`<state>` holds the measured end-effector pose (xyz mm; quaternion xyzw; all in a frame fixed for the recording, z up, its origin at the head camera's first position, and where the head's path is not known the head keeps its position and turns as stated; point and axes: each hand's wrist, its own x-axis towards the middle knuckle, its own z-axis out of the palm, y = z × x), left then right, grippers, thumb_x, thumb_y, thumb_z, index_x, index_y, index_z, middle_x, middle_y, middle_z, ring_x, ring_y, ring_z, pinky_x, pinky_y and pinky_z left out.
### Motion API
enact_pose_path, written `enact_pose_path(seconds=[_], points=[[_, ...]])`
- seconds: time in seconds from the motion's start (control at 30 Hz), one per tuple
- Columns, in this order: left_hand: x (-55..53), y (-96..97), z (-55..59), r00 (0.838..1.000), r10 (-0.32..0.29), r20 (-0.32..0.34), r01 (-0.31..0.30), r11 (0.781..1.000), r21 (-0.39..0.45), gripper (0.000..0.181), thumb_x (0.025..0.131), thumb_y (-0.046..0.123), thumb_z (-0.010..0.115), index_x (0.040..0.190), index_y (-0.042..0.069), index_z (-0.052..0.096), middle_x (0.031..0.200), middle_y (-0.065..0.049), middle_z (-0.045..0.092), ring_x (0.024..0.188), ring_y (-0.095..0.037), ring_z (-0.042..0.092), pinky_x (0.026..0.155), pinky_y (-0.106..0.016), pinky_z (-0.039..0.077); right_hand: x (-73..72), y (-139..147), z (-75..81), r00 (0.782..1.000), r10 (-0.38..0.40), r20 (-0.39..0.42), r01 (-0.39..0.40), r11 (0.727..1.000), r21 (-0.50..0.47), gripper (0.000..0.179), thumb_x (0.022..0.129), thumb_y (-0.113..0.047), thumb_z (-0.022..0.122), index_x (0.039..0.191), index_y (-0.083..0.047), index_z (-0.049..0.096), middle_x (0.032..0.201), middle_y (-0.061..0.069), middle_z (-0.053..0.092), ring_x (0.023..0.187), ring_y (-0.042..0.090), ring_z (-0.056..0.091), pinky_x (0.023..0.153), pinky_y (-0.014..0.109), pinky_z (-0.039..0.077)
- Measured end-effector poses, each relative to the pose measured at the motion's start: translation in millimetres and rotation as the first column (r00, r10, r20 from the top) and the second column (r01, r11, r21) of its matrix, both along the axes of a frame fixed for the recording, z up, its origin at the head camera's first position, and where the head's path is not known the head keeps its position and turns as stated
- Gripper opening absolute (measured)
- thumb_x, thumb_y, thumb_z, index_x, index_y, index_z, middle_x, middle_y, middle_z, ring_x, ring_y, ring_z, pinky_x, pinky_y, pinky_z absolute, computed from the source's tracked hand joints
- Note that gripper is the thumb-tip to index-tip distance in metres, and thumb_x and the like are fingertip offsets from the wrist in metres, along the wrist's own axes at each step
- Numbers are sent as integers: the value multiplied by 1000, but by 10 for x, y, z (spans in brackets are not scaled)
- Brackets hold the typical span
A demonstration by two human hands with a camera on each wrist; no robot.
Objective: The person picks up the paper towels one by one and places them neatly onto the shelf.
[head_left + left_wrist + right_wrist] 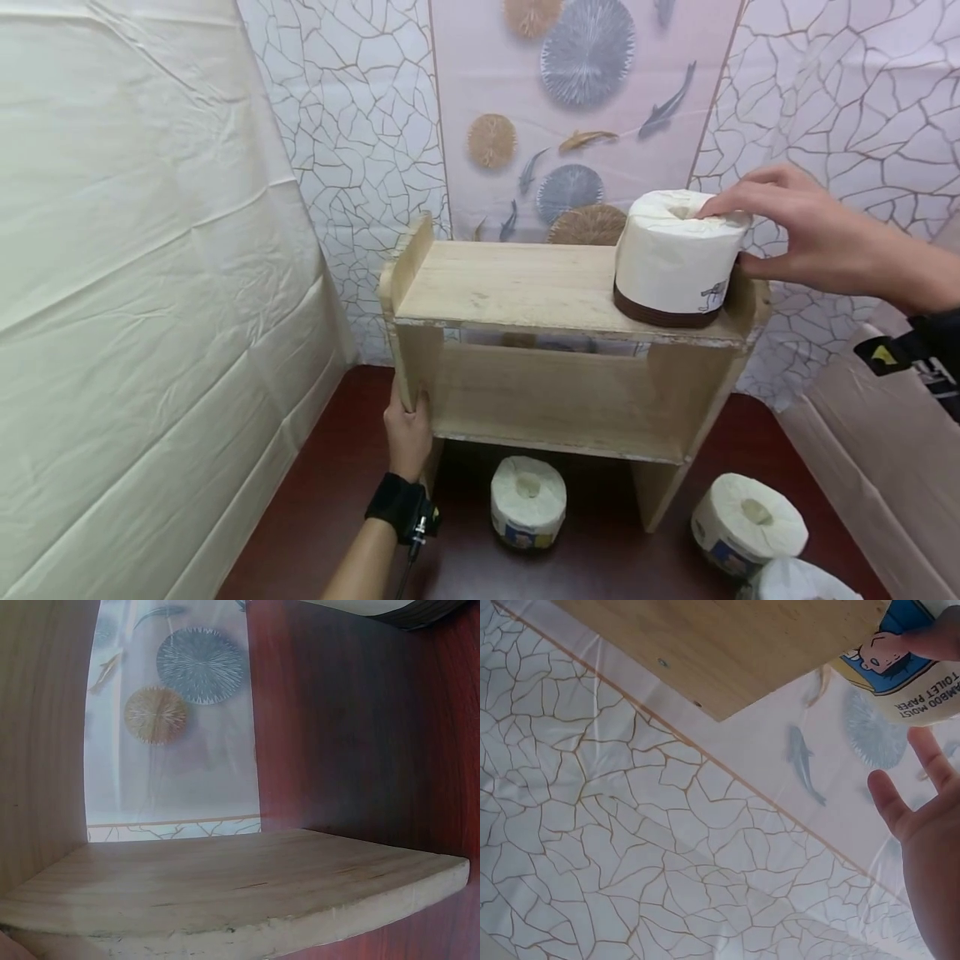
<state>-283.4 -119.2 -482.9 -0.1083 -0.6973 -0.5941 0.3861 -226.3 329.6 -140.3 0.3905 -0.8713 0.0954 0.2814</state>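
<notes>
The right hand (798, 229) pinches a white paper roll (675, 262) at three o'clock. The left hand (408, 432), partly hidden, grips a tan wooden shelf (551, 396).

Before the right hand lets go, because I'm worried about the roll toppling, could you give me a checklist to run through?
1. Left hand on the shelf: ok, it grips the left side panel.
2. Right hand on the roll: ok, fingers on its top.
3. Roll upright: ok.
4. Roll's weight on the top board: cannot tell; it is at the right end, but contact isn't clear.
5. Shelf's feet firm on the table: cannot tell; the left one is partly hidden.
6. Other rolls upright: ok for two on the table; cannot tell for a third, cut off at bottom right.
</notes>
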Motion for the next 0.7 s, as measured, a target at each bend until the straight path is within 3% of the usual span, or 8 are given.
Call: enact_pose_path(seconds=[0.2, 0.27, 0.43, 0.53, 0.63, 0.7], points=[[-5, 1, 4, 1000, 6, 15, -6, 1000, 5, 52, 108, 10, 61, 159, 14, 48, 134, -24, 67, 97, -37, 74, 70, -48, 56, 39, -14, 2, 1000, -3, -11, 3, 1000, -19, 77, 56, 16, 91, 125, -12, 69, 122, -27, 59, 123, 16, 38, 101, 30, 25], [29, 41, 26, 1000, 11, 14, -11, 1000, 10, 52, 108, 5, 60, 158, 9, 48, 132, -27, 67, 96, -41, 74, 70, -49, 55, 68, -1, 10, 1000, 6, -13, -6, 1000, -15, 79, 55, 16, 90, 126, -13, 69, 122, -24, 61, 123, 16, 37, 101, 31, 25], [24, 42, 36, 1000, 18, -4, -18, 1000, 15, 50, 108, 7, 61, 156, 8, 49, 132, -27, 67, 103, -37, 73, 76, -52, 58, 120, -2, 37, 1000, -3, -17, 3, 1000, -6, 82, 54, 14, 90, 128, -15, 69, 126, -13, 67, 122, 16, 37, 100, 32, 25], [-5, 13, 11, 1000, 15, -4, -15, 1000, 18, 50, 108, 12, 62, 157, 12, 50, 131, -23, 69, 102, -33, 73, 75, -48, 58, 150, -20, 35, 1000, 2, -30, -2, 1000, -18, 80, 53, 12, 89, 127, -13, 70, 125, -28, 62, 120, 8, 35, 97, 23, 22], [6, 4, 14, 1000, 9, 0, -9, 1000, 16, 49, 108, 14, 62, 156, 14, 51, 130, -22, 69, 102, -33, 74, 75, -47, 58, 175, -37, 21, 999, 15, -46, -17, 999, -31, 78, 53, 10, 87, 126, -9, 70, 125, -40, 54, 118, 4, 33, 95, 25, 22], [16, 1, 1, 1000, 10, 5, -10, 1000, 12, 50, 108, 15, 62, 156, 15, 51, 130, -22, 69, 102, -34, 74, 74, -45, 58, 181, -46, 7, 998, 20, -62, -22, 999, -25, 77, 53, 9, 86, 126, -8, 70, 125, -39, 54, 115, 7, 34, 94, 27, 22]])
